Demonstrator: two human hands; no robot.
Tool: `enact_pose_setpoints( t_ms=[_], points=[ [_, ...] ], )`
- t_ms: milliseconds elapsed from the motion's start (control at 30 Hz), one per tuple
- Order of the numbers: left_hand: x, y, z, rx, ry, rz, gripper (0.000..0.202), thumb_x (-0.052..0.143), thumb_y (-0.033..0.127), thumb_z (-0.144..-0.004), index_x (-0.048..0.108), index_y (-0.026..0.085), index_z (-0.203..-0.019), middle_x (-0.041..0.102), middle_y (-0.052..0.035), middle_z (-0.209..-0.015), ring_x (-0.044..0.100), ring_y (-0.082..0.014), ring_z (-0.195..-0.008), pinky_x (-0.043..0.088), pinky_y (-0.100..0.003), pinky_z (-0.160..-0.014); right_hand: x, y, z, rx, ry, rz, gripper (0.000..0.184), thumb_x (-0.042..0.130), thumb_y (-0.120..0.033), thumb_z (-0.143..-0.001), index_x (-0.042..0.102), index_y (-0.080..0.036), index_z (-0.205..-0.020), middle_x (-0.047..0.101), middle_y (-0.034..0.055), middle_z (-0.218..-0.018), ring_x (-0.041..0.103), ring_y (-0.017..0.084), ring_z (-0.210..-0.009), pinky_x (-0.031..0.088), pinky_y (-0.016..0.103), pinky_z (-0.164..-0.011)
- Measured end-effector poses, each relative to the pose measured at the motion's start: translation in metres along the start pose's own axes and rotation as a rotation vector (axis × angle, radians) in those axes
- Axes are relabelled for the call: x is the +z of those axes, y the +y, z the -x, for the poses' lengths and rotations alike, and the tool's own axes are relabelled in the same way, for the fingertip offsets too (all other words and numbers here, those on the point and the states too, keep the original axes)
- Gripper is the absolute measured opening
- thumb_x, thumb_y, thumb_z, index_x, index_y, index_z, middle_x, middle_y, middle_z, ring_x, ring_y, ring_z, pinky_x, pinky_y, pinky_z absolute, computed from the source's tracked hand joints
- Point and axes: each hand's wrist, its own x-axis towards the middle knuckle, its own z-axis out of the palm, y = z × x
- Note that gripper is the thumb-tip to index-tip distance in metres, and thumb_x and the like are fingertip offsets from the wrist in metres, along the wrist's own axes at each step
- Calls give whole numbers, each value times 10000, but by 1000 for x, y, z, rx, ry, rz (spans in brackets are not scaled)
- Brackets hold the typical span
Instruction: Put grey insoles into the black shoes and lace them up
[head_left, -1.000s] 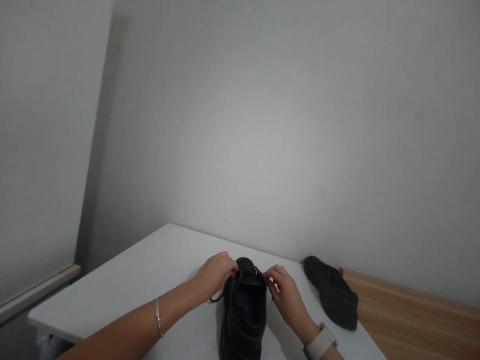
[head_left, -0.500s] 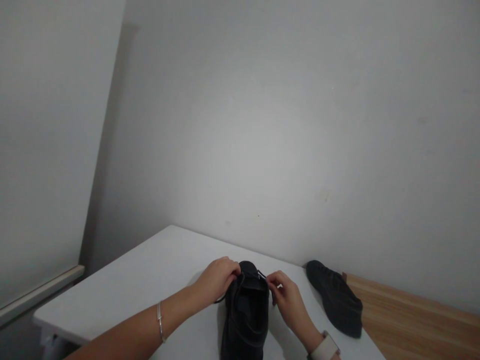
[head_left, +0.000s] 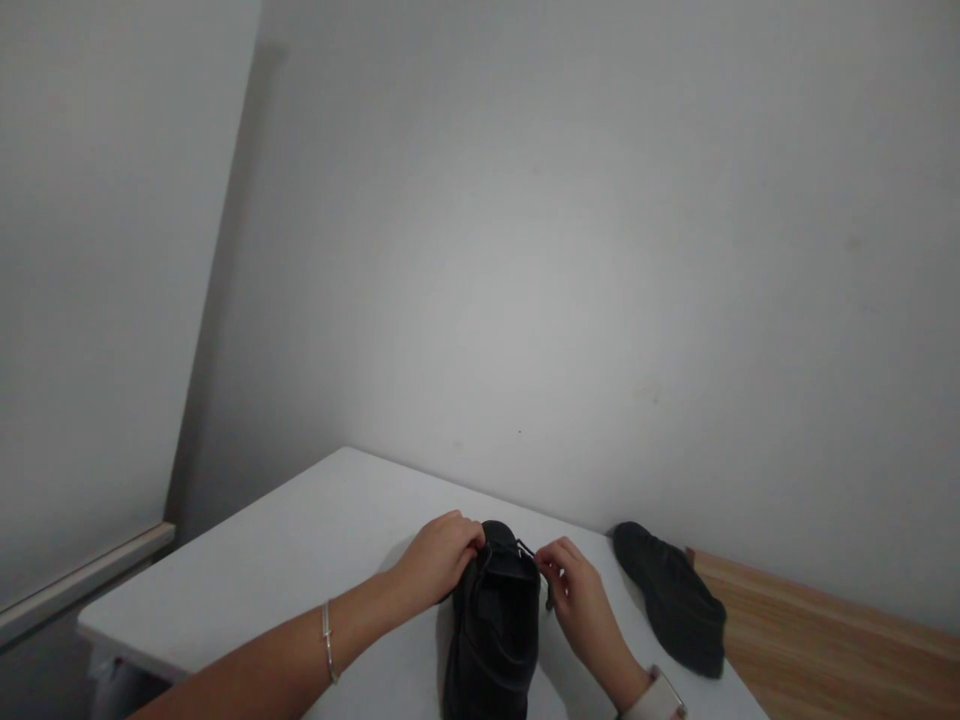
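A black lace-up shoe [head_left: 495,640] stands on the white table, its heel toward me and its toe pointing at the wall. At the shoe's left side, near the lacing, the fingers of my left hand [head_left: 442,552] are closed; what they pinch is mostly hidden, though it lies at the lace area. My right hand [head_left: 577,590] pinches a black shoelace [head_left: 526,548] between thumb and fingertips, just off the shoe's right side. The lace's loose end hangs below those fingers.
Toward the right edge of the white table [head_left: 300,540] lies a second black shoe [head_left: 671,600]. Beyond it is a wood-grain surface [head_left: 825,640]. A pale wall [head_left: 525,280] rises behind the table, and a white panel [head_left: 97,300] stands at left.
Both hands stay almost in place at the shoe. The view has shifted slightly, and the lace loop by my right hand looks a little different.
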Motion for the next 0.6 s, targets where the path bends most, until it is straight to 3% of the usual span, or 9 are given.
enact_pose_setpoints(
  t_ms=[600],
  points=[
    [5, 1, 0, -9, 28, -4, 224, 471, 65, -789, 649, 190, -843, 678, -49, -850, 585, -203, -854, 434, -286, -762, 7, 1, -2, 16, -42, 14, 199, 396, -151, -874, 561, -186, -769, 570, 50, -775, 543, 191, -732, 420, 303, -663]
  ],
)
